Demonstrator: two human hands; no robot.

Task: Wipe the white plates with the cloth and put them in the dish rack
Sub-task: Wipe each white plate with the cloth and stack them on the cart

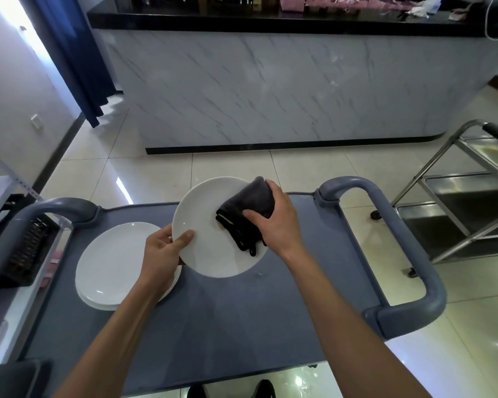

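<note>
At the bottom edge of the frame two dark shoe tips poke out under the near rim of a grey-blue plastic cart, both cut off by the frame. Two bare forearms rise from the lower corners over the cart's top. Left of centre the left hand grips a white plate by its left rim, thumb curled over the face and fingers hidden behind it, holding the plate tilted up above the cart. The right hand clutches a folded dark cloth and presses it on the plate's upper right part; a pale yellowish edge shows in the folds, and any label there is too small to read. Under the left wrist, at centre left, a stack of white plates lies on the cart top, partly covered by the arm; how many are in it is hard to tell. The cart's looped handles stand at both sides. At the left edge a dark slotted rack is half hidden and blurred. At right stands a steel trolley, cut off by the frame. Beyond the tiled floor is a marble-fronted counter with a black top; the bottles and pink items on it are blurred, and no writing can be read anywhere.
</note>
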